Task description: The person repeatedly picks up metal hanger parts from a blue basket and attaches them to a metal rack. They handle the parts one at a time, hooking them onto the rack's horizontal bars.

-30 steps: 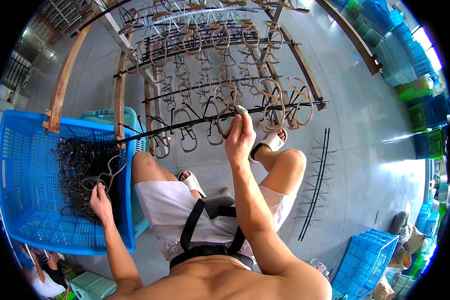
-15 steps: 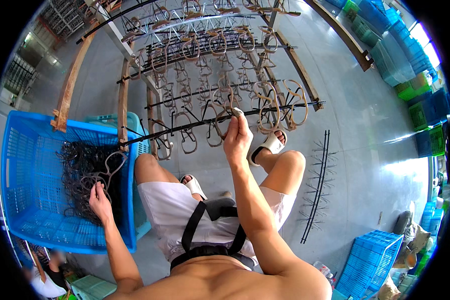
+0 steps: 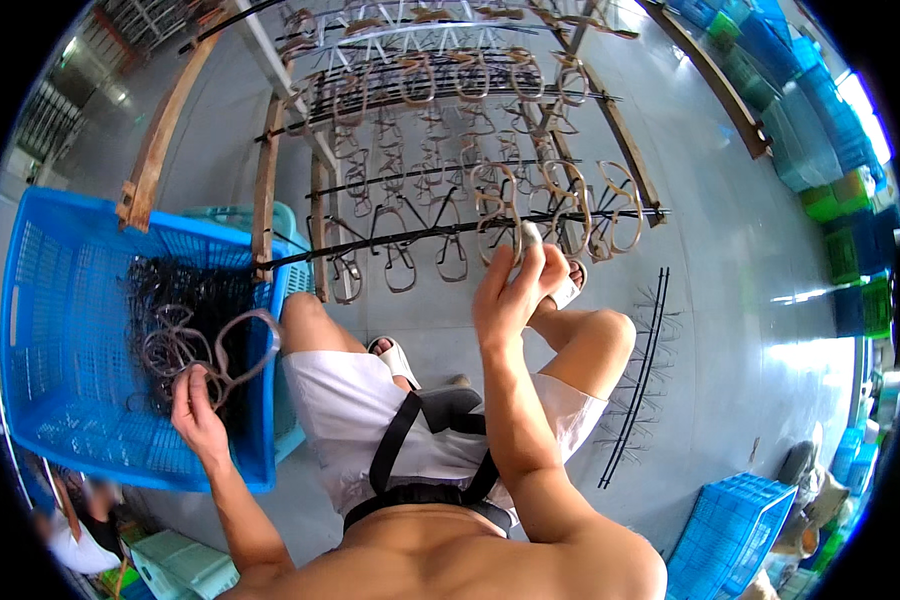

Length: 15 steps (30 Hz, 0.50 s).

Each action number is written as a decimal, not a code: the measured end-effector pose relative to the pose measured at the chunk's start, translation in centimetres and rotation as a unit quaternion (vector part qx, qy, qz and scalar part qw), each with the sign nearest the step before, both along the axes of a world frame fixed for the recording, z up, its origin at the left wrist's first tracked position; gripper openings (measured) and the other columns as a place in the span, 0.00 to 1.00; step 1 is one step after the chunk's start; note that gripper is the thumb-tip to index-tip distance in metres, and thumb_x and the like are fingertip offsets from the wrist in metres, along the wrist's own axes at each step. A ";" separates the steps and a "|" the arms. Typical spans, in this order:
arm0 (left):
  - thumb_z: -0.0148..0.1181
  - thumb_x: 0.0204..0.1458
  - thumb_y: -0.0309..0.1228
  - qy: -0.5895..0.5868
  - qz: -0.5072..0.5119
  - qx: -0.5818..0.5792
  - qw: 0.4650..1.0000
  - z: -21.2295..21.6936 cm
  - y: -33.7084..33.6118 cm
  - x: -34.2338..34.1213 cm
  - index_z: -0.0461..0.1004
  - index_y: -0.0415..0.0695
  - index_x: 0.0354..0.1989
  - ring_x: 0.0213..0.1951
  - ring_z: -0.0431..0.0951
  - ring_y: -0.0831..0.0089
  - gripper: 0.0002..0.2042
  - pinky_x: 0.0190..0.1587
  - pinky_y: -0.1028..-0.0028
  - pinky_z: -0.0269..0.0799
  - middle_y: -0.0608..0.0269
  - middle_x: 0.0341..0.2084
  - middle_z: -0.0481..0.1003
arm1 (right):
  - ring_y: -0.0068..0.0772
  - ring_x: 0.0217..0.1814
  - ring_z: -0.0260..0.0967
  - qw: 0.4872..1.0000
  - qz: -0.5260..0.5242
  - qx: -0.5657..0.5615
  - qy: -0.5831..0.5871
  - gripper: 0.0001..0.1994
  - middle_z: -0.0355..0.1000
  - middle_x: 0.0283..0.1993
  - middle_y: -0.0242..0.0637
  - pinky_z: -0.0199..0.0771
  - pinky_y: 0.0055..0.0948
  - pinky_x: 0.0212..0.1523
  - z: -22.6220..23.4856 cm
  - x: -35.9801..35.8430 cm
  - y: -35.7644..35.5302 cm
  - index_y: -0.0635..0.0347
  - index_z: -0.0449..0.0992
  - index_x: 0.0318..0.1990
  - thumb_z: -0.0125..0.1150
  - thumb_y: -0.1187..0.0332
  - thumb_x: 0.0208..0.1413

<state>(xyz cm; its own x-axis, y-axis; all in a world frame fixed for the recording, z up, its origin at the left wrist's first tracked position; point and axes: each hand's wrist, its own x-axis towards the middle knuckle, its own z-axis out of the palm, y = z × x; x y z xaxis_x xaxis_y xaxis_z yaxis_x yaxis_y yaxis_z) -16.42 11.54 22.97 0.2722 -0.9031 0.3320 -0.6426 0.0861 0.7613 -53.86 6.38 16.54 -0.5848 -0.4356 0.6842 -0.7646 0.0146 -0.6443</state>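
My left hand [image 3: 198,412] is closed in a pinch on a few brownish-grey, double-looped eyeglass-shaped frames [image 3: 232,352], held above a large blue crate [image 3: 60,395]. Beneath them lies a tangled dark heap [image 3: 175,280] in that crate. My right hand [image 3: 515,290] reaches up to the front black bar [image 3: 425,231] of a rack. Its bent thumb and fingers close on the lower part of an eyeglass-shaped frame [image 3: 478,190] at that bar; the exact contact is partly hidden. A whitish cover [image 3: 531,233] sits on one fingertip. Similar frames [image 3: 400,270] hang along the bar on both sides.
The rack's wooden rails [image 3: 266,190] carry several more bars of hanging frames. On the floor to the right lie two black rods with thin wire prongs [image 3: 638,375]. A blue basket [image 3: 735,525] stands at lower right; stacked crates [image 3: 850,240] line the right wall.
My right hand has moved slightly right along the bar with the eyeglass-shaped frame. The frames in my left hand have swung outward toward the crate's right edge. The whole view has shifted somewhat.
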 end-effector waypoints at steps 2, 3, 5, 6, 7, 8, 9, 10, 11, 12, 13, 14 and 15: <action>0.50 0.56 0.27 -0.054 -0.078 -0.013 0.995 1.1 0.5 -1.6 0.75 0.34 0.36 0.40 0.73 0.65 0.10 0.46 0.69 0.67 0.55 0.36 0.75 | 0.52 0.50 0.56 0.971 0.236 0.009 -0.034 0.15 0.57 0.48 0.54 0.57 0.46 0.52 2.7 3.1 1.9 0.69 0.65 0.45 0.56 0.69 0.53; 0.51 0.54 0.26 -0.072 -0.109 -0.031 0.991 1.8 0.6 -3.2 0.75 0.34 0.35 0.39 0.73 0.64 0.08 0.45 0.69 0.67 0.55 0.35 0.75 | 0.51 0.52 0.56 0.904 0.416 0.030 -0.093 0.19 0.56 0.49 0.54 0.56 0.44 0.54 3.4 4.3 2.4 0.69 0.63 0.49 0.55 0.67 0.54; 0.53 0.51 0.23 -0.094 -0.143 -0.057 0.984 2.2 0.3 -5.5 0.75 0.36 0.33 0.38 0.72 0.61 0.05 0.44 0.68 0.67 0.56 0.34 0.75 | 0.49 0.55 0.55 0.754 0.614 0.049 -0.227 0.26 0.56 0.52 0.54 0.56 0.41 0.57 4.1 6.8 3.2 0.69 0.57 0.56 0.53 0.62 0.55; 0.53 0.51 0.24 -0.079 -0.124 -0.060 0.987 2.0 0.2 -6.5 0.75 0.36 0.33 0.39 0.72 0.61 0.06 0.43 0.68 0.67 0.56 0.35 0.75 | 0.47 0.57 0.55 0.704 0.644 0.046 -0.296 0.29 0.56 0.53 0.53 0.56 0.40 0.58 4.2 8.0 3.4 0.69 0.53 0.60 0.52 0.60 0.56; 0.54 0.51 0.24 -0.080 -0.098 -0.089 0.988 1.4 -0.1 -7.3 0.75 0.36 0.34 0.39 0.72 0.61 0.06 0.43 0.68 0.67 0.57 0.35 0.74 | 0.42 0.57 0.57 0.639 0.628 0.058 -0.441 0.30 0.57 0.54 0.49 0.58 0.38 0.57 3.2 9.5 4.1 0.67 0.47 0.63 0.48 0.60 0.60; 0.54 0.51 0.24 -0.085 -0.068 -0.113 0.988 1.1 -0.1 -7.8 0.75 0.36 0.34 0.39 0.71 0.61 0.06 0.43 0.67 0.68 0.57 0.35 0.74 | 0.39 0.57 0.58 0.596 0.608 0.089 -0.517 0.28 0.59 0.54 0.46 0.58 0.36 0.57 2.9 10.5 4.5 0.67 0.48 0.63 0.45 0.60 0.61; 0.53 0.52 0.24 -0.124 -0.056 -0.126 0.983 1.1 -0.3 -8.3 0.75 0.35 0.35 0.40 0.71 0.62 0.07 0.43 0.67 0.67 0.57 0.36 0.74 | 0.38 0.57 0.58 0.541 0.632 0.088 -0.548 0.27 0.59 0.55 0.45 0.58 0.35 0.57 1.9 11.0 4.8 0.67 0.48 0.63 0.44 0.61 0.62; 0.53 0.52 0.23 -0.163 -0.044 -0.138 0.976 1.1 -0.4 -8.6 0.75 0.33 0.37 0.42 0.70 0.63 0.08 0.43 0.67 0.67 0.56 0.37 0.74 | 0.37 0.57 0.59 0.483 0.654 0.087 -0.576 0.27 0.59 0.55 0.44 0.58 0.35 0.58 1.2 11.4 5.0 0.66 0.48 0.63 0.44 0.62 0.62; 0.54 0.51 0.24 -0.168 -0.017 -0.157 0.973 0.4 -0.6 -8.8 0.76 0.34 0.35 0.41 0.70 0.61 0.07 0.43 0.66 0.66 0.57 0.37 0.74 | 0.36 0.57 0.59 0.501 0.674 0.077 -0.538 0.26 0.60 0.55 0.45 0.58 0.34 0.58 1.3 12.0 5.3 0.67 0.48 0.63 0.43 0.62 0.62; 0.56 0.51 0.24 -0.166 -0.019 -0.148 0.975 0.3 -0.5 -9.4 0.76 0.35 0.33 0.40 0.70 0.61 0.06 0.43 0.66 0.66 0.57 0.37 0.74 | 0.35 0.57 0.59 0.524 0.688 0.066 -0.499 0.26 0.60 0.56 0.45 0.58 0.34 0.58 1.8 12.6 5.7 0.67 0.48 0.63 0.43 0.63 0.62; 0.56 0.51 0.24 -0.178 -0.021 -0.150 0.972 0.2 -0.5 -9.9 0.76 0.35 0.33 0.40 0.70 0.60 0.06 0.42 0.66 0.66 0.57 0.37 0.74 | 0.34 0.56 0.60 0.576 0.658 0.060 -0.481 0.24 0.60 0.55 0.45 0.59 0.32 0.57 2.5 13.7 6.5 0.67 0.50 0.62 0.44 0.66 0.62; 0.56 0.50 0.24 -0.189 -0.025 -0.152 0.970 0.1 -0.3 -10.2 0.76 0.35 0.33 0.40 0.69 0.60 0.06 0.42 0.66 0.66 0.57 0.37 0.74 | 0.34 0.56 0.60 0.610 0.629 0.128 -0.464 0.20 0.62 0.53 0.43 0.59 0.30 0.57 4.1 14.4 6.7 0.68 0.54 0.59 0.44 0.69 0.62; 0.56 0.50 0.24 -0.190 -0.044 -0.161 0.967 -0.2 -0.2 -10.7 0.76 0.35 0.32 0.40 0.69 0.60 0.05 0.42 0.65 0.66 0.57 0.36 0.74 | 0.34 0.55 0.60 0.628 0.602 0.099 -0.482 0.17 0.63 0.51 0.43 0.59 0.30 0.57 3.9 15.3 6.7 0.68 0.57 0.56 0.44 0.70 0.62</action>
<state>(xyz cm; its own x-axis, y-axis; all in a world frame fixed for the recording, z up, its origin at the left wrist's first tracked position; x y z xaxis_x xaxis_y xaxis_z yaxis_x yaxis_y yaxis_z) -27.15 11.32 22.81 0.0018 -0.7501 0.6613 -0.8508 0.3464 0.3952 -38.54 13.08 20.46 0.1499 -0.9804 0.1278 0.4467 -0.0481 -0.8934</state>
